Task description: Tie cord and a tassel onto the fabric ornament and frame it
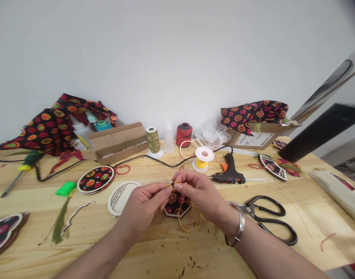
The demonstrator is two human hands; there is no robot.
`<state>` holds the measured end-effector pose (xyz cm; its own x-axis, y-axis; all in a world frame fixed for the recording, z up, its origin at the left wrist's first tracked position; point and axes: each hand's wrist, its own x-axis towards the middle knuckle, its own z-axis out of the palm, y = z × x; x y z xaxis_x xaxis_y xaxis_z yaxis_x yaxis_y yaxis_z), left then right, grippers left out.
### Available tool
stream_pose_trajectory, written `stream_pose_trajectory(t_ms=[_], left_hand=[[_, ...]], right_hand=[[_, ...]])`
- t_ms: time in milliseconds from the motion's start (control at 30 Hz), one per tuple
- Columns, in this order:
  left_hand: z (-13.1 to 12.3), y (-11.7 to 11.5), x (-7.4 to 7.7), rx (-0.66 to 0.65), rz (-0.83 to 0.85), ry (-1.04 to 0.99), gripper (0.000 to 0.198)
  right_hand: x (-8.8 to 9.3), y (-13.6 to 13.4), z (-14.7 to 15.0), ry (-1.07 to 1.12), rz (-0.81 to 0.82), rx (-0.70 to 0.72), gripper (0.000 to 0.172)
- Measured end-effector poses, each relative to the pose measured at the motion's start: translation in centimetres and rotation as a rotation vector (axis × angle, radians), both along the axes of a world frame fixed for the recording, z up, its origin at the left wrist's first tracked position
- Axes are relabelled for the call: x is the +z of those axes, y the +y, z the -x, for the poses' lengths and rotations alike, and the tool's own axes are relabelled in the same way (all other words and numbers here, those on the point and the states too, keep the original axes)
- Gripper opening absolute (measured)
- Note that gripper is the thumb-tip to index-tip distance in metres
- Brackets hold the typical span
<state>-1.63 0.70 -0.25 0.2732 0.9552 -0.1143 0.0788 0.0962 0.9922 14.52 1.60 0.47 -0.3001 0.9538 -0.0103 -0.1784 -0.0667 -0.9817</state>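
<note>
My left hand and my right hand meet above the middle of the wooden table. Both pinch a thin yellow cord at their fingertips; it loops down onto the table. Under the hands lies an octagonal piece covered in black cloth with red and orange dots. A silver bangle circles my right wrist. A white laser-cut wooden frame lies just left of my left hand.
Black scissors lie right of my right arm. A black glue gun, a yellow cord spool, gold and red thread cones stand behind. A round cloth-covered disc, cardboard boxes and patterned fabric sit at the back.
</note>
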Motion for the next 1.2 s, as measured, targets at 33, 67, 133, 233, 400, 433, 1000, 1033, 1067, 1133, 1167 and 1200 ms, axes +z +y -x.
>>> stream_pose_trajectory(t_ms=[33, 67, 133, 233, 400, 433, 1000, 1033, 1067, 1133, 1167, 1200], left_hand=[[0.0, 0.0, 0.0, 0.002, -0.002, 0.011, 0.022], [0.1, 0.0, -0.1, 0.002, -0.007, 0.021, 0.022], [0.1, -0.1, -0.2, -0.004, -0.012, 0.032, 0.022], [0.0, -0.2, -0.2, -0.025, 0.017, 0.015, 0.021], [-0.2, -0.2, 0.3, 0.021, 0.073, -0.08, 0.017], [-0.2, -0.2, 0.5, 0.037, 0.078, -0.093, 0.017], [-0.3, 0.1, 0.4, 0.123, 0.118, -0.159, 0.025], [-0.2, 0.1, 0.3, 0.12, 0.115, -0.16, 0.025], [-0.2, 0.1, 0.3, 0.113, 0.112, -0.164, 0.025], [-0.1, 0.1, 0.2, 0.108, 0.109, -0.173, 0.025], [-0.1, 0.1, 0.2, 0.107, 0.109, -0.177, 0.025], [-0.1, 0.0, 0.2, 0.108, 0.11, -0.179, 0.025]], right_hand=[[0.0, 0.0, 0.0, 0.0, -0.003, -0.001, 0.019], [0.1, 0.0, 0.0, -0.001, -0.007, -0.002, 0.018], [0.2, -0.1, 0.0, -0.012, -0.025, -0.004, 0.017], [0.0, -0.2, 0.1, -0.057, -0.079, -0.007, 0.014], [-0.2, 0.2, -0.3, -0.346, -0.26, -0.185, 0.008], [0.2, 0.2, -0.5, -0.455, -0.337, -0.237, 0.01], [-2.6, -10.1, -15.9, -1.704, -0.514, -0.179, 0.031], [-2.7, -10.0, -15.9, -1.682, -0.501, -0.179, 0.031], [-2.7, -9.9, -15.9, -1.663, -0.487, -0.186, 0.031], [-2.8, -9.6, -16.4, -1.641, -0.456, -0.214, 0.031], [-2.9, -9.4, -16.9, -1.639, -0.44, -0.232, 0.031], [-3.0, -9.3, -17.5, -1.645, -0.425, -0.249, 0.031]])
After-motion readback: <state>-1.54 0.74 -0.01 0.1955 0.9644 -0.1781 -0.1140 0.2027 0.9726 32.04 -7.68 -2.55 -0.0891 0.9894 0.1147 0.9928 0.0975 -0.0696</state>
